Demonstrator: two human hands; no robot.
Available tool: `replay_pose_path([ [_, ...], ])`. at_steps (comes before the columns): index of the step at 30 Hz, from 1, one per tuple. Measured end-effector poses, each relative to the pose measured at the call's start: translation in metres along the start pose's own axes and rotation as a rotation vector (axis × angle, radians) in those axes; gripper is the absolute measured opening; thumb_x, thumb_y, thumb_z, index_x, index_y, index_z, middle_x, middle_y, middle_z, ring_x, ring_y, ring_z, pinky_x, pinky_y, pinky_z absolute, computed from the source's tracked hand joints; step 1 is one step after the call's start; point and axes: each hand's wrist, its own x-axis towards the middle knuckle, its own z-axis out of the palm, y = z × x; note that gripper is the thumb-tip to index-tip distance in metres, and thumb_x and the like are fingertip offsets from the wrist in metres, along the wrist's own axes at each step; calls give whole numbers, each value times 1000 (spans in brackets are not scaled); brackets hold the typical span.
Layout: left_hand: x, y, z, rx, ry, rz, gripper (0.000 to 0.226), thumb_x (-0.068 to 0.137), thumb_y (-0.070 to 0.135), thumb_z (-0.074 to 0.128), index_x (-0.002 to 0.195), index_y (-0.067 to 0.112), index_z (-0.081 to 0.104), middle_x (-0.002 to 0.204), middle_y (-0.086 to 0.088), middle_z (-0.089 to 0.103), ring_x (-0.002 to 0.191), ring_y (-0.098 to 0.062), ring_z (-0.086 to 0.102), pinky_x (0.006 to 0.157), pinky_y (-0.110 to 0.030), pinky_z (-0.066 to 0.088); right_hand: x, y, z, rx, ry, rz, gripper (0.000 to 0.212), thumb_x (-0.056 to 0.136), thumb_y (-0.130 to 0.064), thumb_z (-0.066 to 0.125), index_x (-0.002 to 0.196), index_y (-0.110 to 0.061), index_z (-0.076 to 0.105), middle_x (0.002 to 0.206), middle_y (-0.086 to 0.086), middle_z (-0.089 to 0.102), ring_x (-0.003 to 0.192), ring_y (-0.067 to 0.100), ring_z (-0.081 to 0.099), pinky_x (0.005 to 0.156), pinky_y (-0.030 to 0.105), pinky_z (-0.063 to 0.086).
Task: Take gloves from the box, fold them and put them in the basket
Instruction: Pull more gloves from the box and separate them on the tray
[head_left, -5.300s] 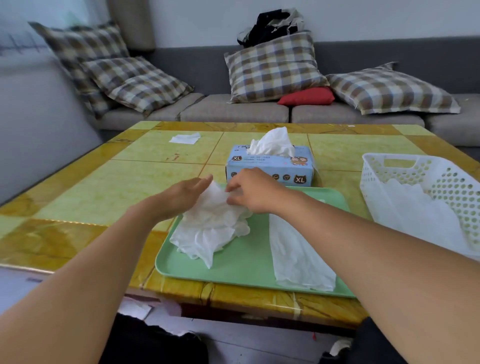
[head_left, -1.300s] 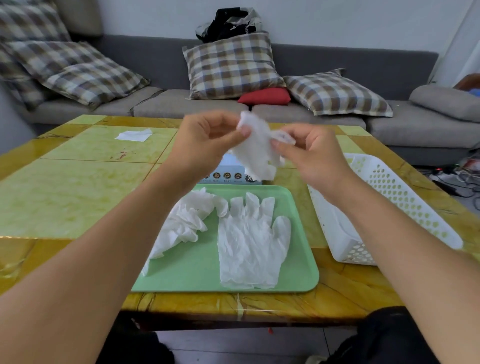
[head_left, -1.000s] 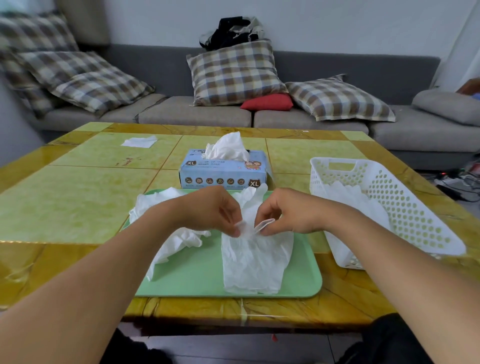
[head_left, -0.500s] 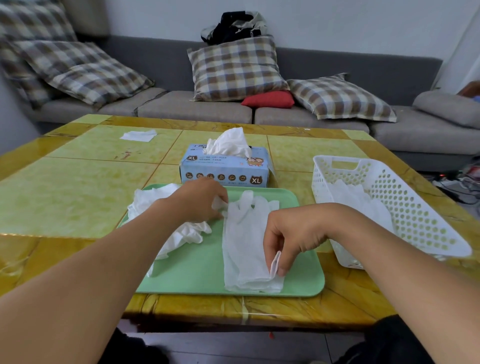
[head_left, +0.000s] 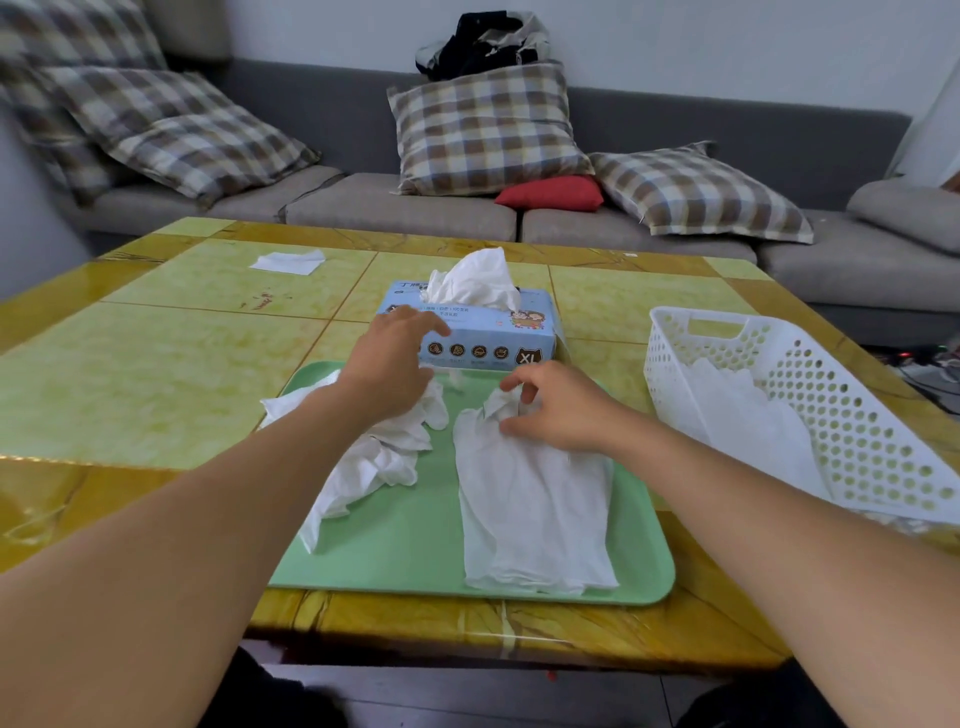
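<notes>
On the near half of the green tray a flattened white glove lies smoothed for folding; the right hand pinches its finger end, likely to start the fold; beside it sits a crumpled glove pile; the left hand, fingers relaxed and holding nothing, hovers before the glove box; the white basket stands to the right, already holding gloves.
</notes>
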Motion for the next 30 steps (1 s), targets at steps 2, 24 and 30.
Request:
replay_pose_path([
  [2, -2, 12, -4, -23, -17, 170, 37, 87, 6, 72, 117, 27, 66, 134, 1, 54, 126, -23, 43, 107, -42, 39, 13, 8, 6, -31, 25, 36, 56, 86, -39, 75, 136, -23, 58, 123, 4, 55, 110, 20, 55, 83, 27, 40],
  [24, -1, 31, 23, 106, -230, 53, 18, 91, 28, 67, 98, 12, 72, 107, -5, 62, 99, -24, 56, 89, -37, 50, 16, 12, 10, -30, 205, 286, 21, 81, -23, 75, 74, -8, 63, 77, 5, 64, 79, 27, 64, 61, 38, 51],
  [30, 2, 34, 21, -87, -133, 68, 7, 88, 33, 75, 88, 29, 70, 109, 2, 61, 101, -19, 55, 87, -34, 47, 6, 19, -10, -49, 390, 279, 8, 82, -9, 70, 75, -13, 71, 79, 4, 70, 73, 26, 67, 64, 36, 56],
])
